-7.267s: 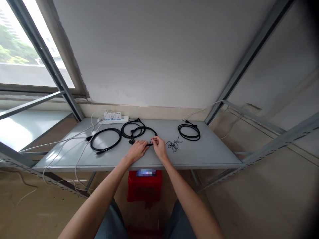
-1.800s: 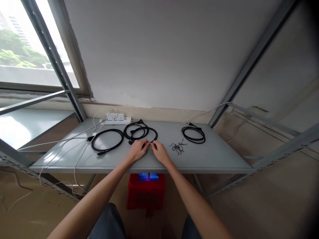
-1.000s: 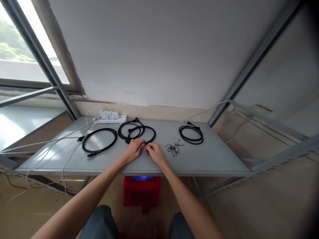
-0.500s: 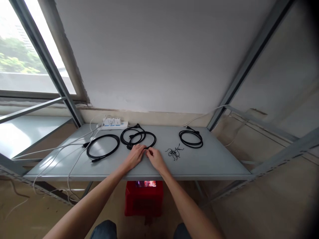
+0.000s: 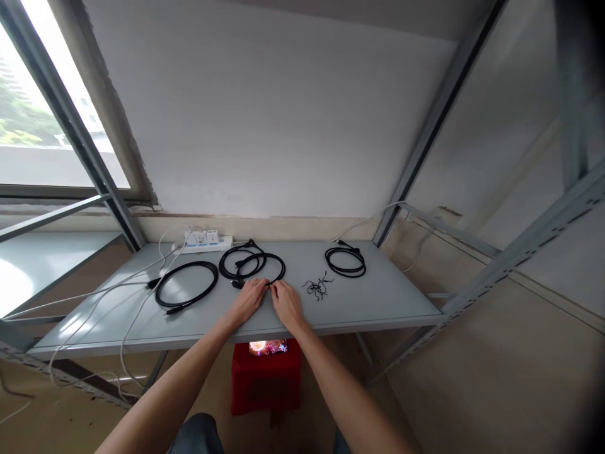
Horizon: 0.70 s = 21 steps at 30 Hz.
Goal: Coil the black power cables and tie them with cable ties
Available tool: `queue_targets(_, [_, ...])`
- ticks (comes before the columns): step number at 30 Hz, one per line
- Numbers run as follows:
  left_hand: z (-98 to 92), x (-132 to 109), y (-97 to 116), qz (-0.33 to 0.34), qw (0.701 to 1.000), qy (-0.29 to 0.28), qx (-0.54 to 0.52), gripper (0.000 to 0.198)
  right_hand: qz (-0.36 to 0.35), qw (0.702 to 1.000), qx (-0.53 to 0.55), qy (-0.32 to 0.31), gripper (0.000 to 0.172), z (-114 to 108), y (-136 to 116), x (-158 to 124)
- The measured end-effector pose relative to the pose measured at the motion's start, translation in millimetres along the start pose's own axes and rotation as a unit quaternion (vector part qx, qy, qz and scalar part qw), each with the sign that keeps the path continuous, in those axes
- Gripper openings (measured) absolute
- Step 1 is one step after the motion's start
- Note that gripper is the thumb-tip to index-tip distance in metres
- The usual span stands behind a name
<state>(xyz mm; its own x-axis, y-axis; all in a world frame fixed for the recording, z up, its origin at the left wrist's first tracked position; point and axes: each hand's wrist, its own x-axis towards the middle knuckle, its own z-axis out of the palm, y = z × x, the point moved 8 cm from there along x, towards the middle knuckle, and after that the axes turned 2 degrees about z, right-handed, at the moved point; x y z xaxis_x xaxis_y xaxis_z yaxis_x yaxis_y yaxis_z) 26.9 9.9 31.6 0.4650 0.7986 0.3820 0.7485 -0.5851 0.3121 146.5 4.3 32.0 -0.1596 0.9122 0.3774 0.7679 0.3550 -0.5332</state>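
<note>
Head view: both bare forearms reached forward to a grey metal shelf point(image 5: 387, 296) and the hands met at its near middle. The left hand point(image 5: 249, 297) lay palm down with its fingers curled over the near edge of the middle black cable coil point(image 5: 284, 271). Whether its grip clasped the cable or only rested on it I could not tell. The right hand point(image 5: 285, 302) sat just beside it, fingertips touching the left's, its grip pinched shut on that same near edge. The coil lay flat on the shelf, overlapping a second black coil point(image 5: 220, 265) behind it. A larger black coil point(image 5: 189, 263) lay to the left, with white cords point(image 5: 108, 290) trailing past it off the shelf. A white power strip point(image 5: 203, 241) stood against the back wall. Right of the hands was a small heap of black twist ties point(image 5: 317, 289), and farther right another black coil point(image 5: 328, 265). A red crate point(image 5: 265, 378) stood under the shelf.
</note>
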Motion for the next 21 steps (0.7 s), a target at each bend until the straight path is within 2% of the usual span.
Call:
queue_targets(4, [4.0,-1.7,0.6,-0.014,0.999,-0.013,0.030,0.030,0.039,0.996,0.083,-0.004,0.024,7.2,8.8,1.9])
queue_targets(7, [4.8,-3.6,-1.0,-0.025,0.999,-0.001,0.029,0.029,0.056,0.989,0.135,0.000,0.021,13.0,14.0,2.7])
queue_targets(16, [5.6,-6.1,-3.5,-0.029,1.000,0.007,0.001,0.029,0.058,0.979,0.178,0.081,0.011,-0.1,21.4,1.2])
queue_targets(18, [5.6,-5.8,-3.8,-0.030,0.999,0.008,0.007,0.029,0.055,0.981,0.168,0.083,0.014,-0.4,22.3,1.5])
queue_targets(21, [6.5,-5.1,-3.4,-0.032,0.999,0.002,0.016,0.029,0.041,0.991,0.120,0.050,0.025,6.7,20.6,3.5])
